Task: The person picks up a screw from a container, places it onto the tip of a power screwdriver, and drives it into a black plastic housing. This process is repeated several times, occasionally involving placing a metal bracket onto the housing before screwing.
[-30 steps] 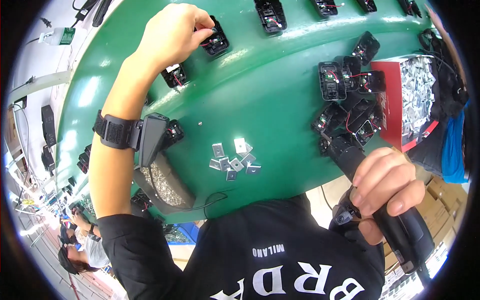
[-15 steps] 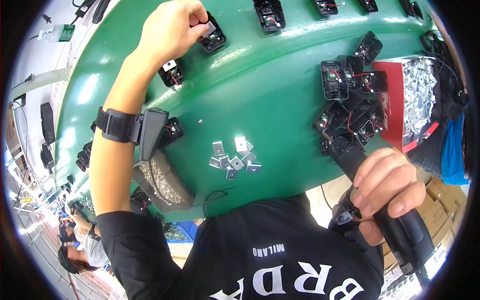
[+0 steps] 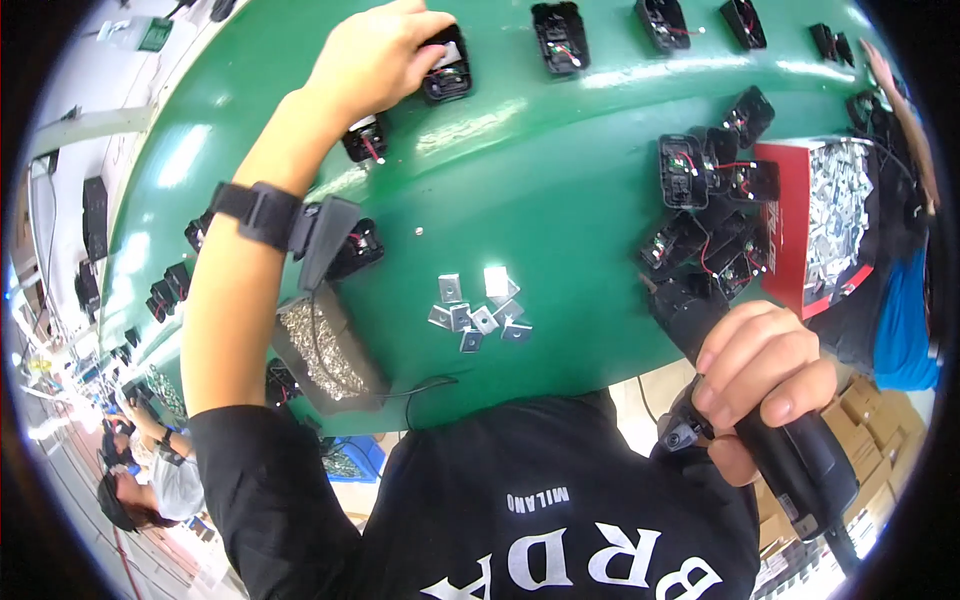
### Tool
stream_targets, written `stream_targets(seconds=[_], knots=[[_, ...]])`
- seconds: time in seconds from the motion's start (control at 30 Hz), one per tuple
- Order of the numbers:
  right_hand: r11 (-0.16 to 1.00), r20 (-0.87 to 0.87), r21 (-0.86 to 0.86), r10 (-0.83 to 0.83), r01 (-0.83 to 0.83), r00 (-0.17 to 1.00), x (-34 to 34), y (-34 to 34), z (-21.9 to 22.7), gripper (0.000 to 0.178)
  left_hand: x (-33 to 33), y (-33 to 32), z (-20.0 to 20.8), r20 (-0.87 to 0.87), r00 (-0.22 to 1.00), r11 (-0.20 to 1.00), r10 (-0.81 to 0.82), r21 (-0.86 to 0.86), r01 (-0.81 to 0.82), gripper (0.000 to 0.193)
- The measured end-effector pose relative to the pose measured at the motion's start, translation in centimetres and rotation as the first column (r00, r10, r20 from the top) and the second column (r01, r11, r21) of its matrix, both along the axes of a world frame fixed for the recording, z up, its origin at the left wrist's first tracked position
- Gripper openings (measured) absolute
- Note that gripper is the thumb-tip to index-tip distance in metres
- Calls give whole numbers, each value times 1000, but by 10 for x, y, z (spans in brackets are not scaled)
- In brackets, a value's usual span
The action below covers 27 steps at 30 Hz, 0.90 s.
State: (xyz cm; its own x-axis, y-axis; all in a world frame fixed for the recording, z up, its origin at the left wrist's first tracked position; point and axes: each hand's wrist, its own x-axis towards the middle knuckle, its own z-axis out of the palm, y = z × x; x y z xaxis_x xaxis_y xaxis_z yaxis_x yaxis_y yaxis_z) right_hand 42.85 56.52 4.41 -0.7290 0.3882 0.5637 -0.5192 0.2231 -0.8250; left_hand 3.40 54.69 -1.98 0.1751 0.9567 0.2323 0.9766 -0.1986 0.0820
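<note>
My left hand (image 3: 378,58) reaches to the far side of the table, its thumb and fingers closed on a small silver metal plate (image 3: 450,54). The plate lies inside a black plastic housing (image 3: 455,86), and part of it is hidden by the fingers. In my right hand (image 3: 765,370) is a black electric screwdriver (image 3: 800,465), gripped around its body. Its front end points at a pile of black housings (image 3: 683,172) with red wires, on the right of the table. Loose silver plates with holes (image 3: 484,319) lie in the middle.
At the right stands a red box (image 3: 790,225) full of metal plates. A bin of small screws (image 3: 325,350) sits at the near left. Several wired housings (image 3: 560,40) line the far side of the green table (image 3: 540,190). Another person's arm (image 3: 900,110) shows at the far right.
The view has shifted slightly, so the table's things appear further right. My left hand stays at the same housing. Another person's arm has come in at the far right.
</note>
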Motion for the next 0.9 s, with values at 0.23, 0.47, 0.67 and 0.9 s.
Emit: stream_targets(seconds=[0.23, 0.47, 0.67, 0.9], knots=[[999, -11, 1, -46, 46, 999, 0, -16, -1, 46, 3, -49, 23, 393, 914, 943, 101, 255, -214, 15], [999, 7, -16, -46, 46, 999, -16, -25, 3, 46, 62, -276, 60, 309, 837, 886, 452, -263, -382, 19], [997, 56, 43, 68, -71, 996, -59, -39, 24, 51, 94, -313, 36, 191, 829, 813, 525, -402, -422, 22], [960, 128, 140, 226, -243, 966, -97, -55, 42, 48, 85, -316, 23, 330, 816, 880, 475, -150, -451, 13]])
